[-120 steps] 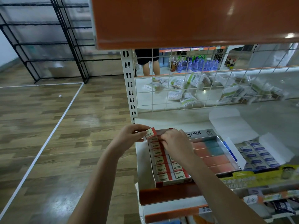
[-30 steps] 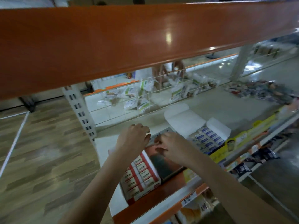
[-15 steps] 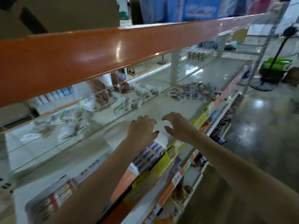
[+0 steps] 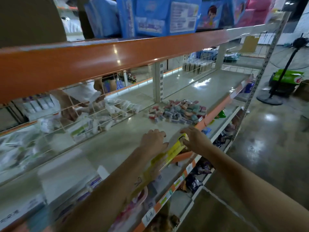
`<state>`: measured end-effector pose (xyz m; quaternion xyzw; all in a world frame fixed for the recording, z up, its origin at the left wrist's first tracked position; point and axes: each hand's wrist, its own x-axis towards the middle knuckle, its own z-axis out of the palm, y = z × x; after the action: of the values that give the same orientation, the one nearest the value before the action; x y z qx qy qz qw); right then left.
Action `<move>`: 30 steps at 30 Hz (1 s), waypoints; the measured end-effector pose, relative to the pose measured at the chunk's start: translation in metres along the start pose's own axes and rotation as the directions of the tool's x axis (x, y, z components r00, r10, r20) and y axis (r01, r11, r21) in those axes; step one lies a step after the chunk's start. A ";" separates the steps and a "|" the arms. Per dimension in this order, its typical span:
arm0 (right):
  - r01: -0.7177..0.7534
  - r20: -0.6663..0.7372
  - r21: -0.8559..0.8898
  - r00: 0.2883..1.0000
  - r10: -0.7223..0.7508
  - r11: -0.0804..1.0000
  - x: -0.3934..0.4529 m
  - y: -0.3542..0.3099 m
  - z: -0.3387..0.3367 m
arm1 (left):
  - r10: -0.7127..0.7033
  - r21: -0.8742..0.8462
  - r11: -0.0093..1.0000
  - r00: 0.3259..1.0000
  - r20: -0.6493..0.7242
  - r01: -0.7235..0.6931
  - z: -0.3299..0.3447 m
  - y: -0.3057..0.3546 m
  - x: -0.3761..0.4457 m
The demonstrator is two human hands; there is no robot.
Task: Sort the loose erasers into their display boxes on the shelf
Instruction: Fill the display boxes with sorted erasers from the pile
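Observation:
A heap of loose erasers (image 4: 178,113) in red, blue, pink and teal wrappers lies on the grey shelf (image 4: 117,144), further along to the right. My left hand (image 4: 153,139) and my right hand (image 4: 194,139) hover over the shelf short of that heap, both empty with fingers spread. A yellow display strip (image 4: 167,156) runs along the shelf front under my hands. The display boxes (image 4: 93,181) sit blurred at the lower left, partly hidden by my left forearm.
An orange beam (image 4: 100,54) of the upper shelf crosses above, with blue packages (image 4: 163,15) on top. A wire grid (image 4: 93,113) backs the shelf; behind it another person's hands handle white packets. A standing fan (image 4: 282,69) is on the floor at right.
The view has swung right from the eraser boxes toward the loose heap. Both hands left the red-and-white eraser box and moved along the shelf, empty.

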<state>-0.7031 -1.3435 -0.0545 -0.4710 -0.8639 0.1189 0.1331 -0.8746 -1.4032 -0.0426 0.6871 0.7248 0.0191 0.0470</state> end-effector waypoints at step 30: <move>-0.088 -0.046 0.018 0.995 0.089 0.996 0.116 0.144 0.008 | -0.035 -0.071 0.997 0.995 -0.097 0.028 0.037 0.009 0.173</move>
<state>-0.6533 -1.1701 -0.0965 -0.5104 -0.8378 0.1204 0.1517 -0.8712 -1.2313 -0.0859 0.6716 0.7360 0.0771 0.0356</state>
